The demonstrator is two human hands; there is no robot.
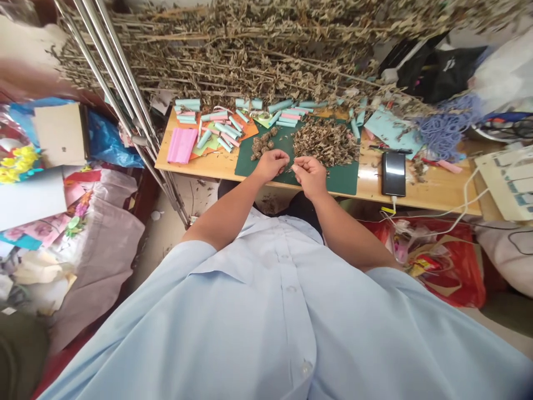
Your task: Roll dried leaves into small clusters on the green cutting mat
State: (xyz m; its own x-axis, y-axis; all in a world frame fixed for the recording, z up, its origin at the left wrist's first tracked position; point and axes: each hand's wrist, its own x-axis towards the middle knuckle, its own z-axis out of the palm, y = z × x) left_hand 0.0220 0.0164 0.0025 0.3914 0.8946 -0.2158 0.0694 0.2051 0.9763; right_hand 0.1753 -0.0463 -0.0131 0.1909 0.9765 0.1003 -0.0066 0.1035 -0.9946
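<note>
Over the front part of a dark green mat (343,182), my left hand (272,166) and my right hand (310,175) face each other a short way apart. The fingers of both are pinched together; whatever lies between them is too small to make out. Behind my left hand sits a small cluster of brown balls (262,143). A heap of dried brown leaves (327,141) spreads over the mat behind and right of my right hand.
Rolled blue and pink papers (225,130) and a pink stack (182,145) lie at the left of the wooden table (445,191). A phone (393,174) with a cable lies right of the mat. Dried stalks (250,50) fill the back; metal poles (120,83) stand left.
</note>
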